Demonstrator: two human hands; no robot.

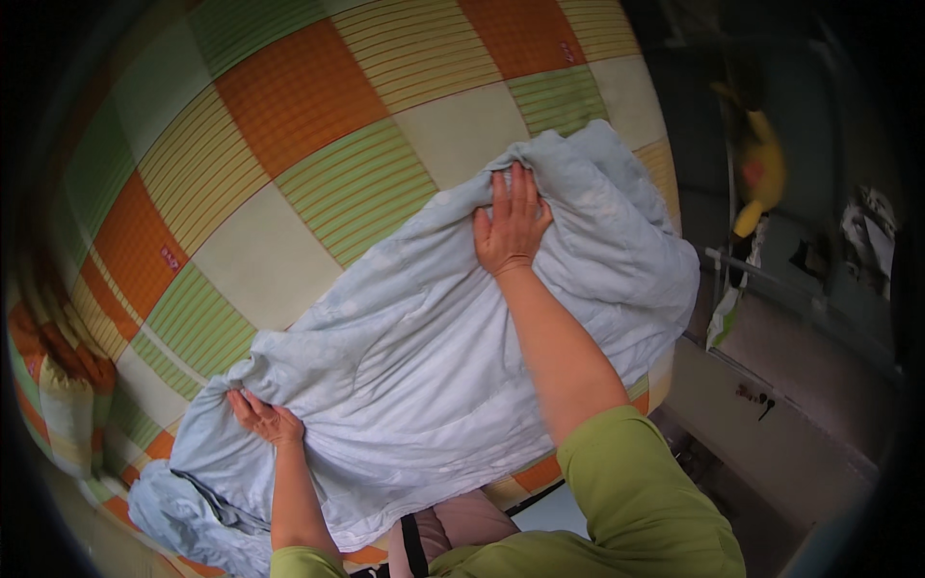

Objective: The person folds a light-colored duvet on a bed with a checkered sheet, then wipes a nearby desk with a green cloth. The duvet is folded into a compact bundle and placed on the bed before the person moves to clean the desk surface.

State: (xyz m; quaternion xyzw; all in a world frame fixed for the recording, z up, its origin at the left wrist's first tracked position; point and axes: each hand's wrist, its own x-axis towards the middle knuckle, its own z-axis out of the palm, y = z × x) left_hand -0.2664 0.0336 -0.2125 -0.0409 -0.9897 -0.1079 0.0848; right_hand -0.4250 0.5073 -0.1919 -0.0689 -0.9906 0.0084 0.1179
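A light blue quilt (pixel 426 376) lies bunched across the bed in front of me, its far edge rolled into a wrinkled fold. My right hand (pixel 512 224) rests palm down on the upper part of it, fingers spread a little, the fingertips pressed against the fold. Near the lower left end, my left hand (pixel 266 421) touches the same edge. Its fingers are close together with their tips at a crease, and whether they pinch the cloth is hidden. Under the quilt spreads a patchwork bed cover (pixel 253 253) of orange, green, yellow and cream squares.
Gathered patchwork fabric (pixel 65 412) stands at the left end of the bed. Past the bed's right edge are a yellow plush toy (pixel 759 173), a metal rail (pixel 766 271) and a pale panel (pixel 723 383) with keys (pixel 764 404). My legs (pixel 462 524) are against the near side.
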